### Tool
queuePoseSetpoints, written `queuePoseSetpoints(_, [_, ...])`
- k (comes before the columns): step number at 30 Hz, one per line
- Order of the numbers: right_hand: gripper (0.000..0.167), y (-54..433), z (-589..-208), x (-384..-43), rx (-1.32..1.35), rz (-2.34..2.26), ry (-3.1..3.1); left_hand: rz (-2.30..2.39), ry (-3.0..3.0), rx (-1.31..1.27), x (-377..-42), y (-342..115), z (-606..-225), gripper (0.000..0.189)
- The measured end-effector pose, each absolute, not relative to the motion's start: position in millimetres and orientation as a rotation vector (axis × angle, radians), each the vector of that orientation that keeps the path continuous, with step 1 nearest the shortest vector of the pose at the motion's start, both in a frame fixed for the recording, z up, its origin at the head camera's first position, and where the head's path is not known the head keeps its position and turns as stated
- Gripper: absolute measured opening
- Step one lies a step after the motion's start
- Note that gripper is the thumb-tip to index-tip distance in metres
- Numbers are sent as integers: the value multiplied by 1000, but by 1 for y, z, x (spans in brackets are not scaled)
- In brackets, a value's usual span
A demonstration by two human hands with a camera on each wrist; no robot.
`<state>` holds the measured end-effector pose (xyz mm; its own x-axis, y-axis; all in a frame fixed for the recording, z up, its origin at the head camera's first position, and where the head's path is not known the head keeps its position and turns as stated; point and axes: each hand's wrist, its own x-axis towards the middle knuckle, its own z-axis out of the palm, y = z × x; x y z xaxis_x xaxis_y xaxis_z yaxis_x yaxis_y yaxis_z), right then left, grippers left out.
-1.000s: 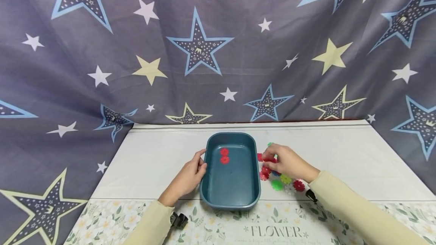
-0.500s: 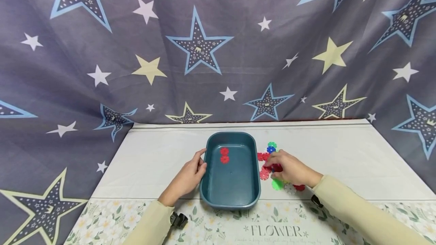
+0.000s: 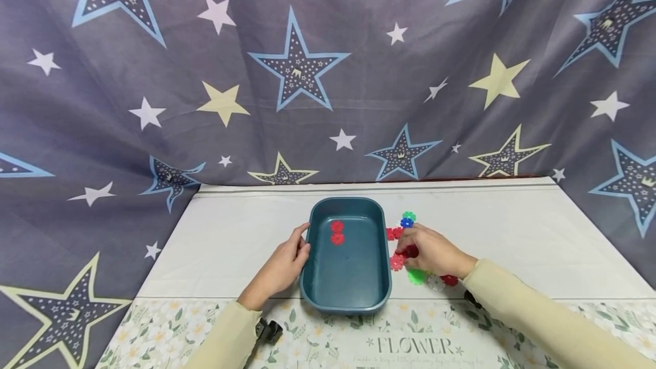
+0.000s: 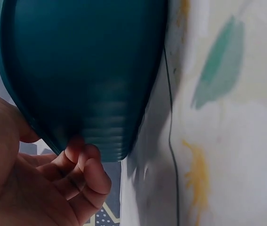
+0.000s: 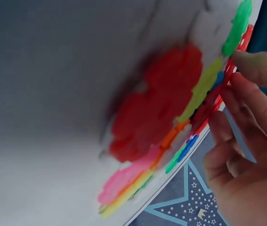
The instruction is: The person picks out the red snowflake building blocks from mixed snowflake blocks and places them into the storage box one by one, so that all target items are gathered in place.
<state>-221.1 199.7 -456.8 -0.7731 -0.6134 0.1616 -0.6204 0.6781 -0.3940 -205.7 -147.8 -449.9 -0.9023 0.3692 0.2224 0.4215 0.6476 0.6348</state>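
Note:
A deep teal plastic tray (image 3: 347, 292) stands on the table, with two red snowflake discs (image 3: 337, 232) on its floor. My left hand (image 3: 281, 269) rests against its left side, thumb and loosely bent fingers touching the wall by the rim. Several colourful snowflake discs (image 3: 417, 277) lie to the right of the tray. Over them, my right hand (image 3: 434, 252) pinches a dark red snowflake disc (image 5: 226, 87) between thumb and fingers. Another red disc (image 5: 159, 101) lies near the right wrist camera. The hand covers part of the pile in the head view.
Green and blue discs (image 3: 408, 220) lie behind the right hand, and red ones (image 3: 394, 233) by the tray's right wall. A floral cloth strip (image 3: 415, 346) covers the table's front. A star-patterned curtain (image 3: 328, 147) hangs behind and at both sides.
My right hand has shifted from the pile's back toward its middle and front, uncovering the green and blue discs. My left hand and the tray stay put.

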Motion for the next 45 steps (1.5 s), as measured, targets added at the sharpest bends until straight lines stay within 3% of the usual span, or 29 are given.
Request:
queuePoseSetpoints(13, [20, 200, -448, -224, 920, 859, -2883, -1063, -2802, -652, -202, -149, -448, 46])
queuePoseSetpoints(27, [21, 198, -414, -218, 1173, 910, -2587, -1045, -2777, -653, -201, -152, -448, 46])
queuePoseSetpoints(45, [13, 136, -411, -213, 1399, 865, -2564, -1060, -2843, -647, -201, -149, -447, 48])
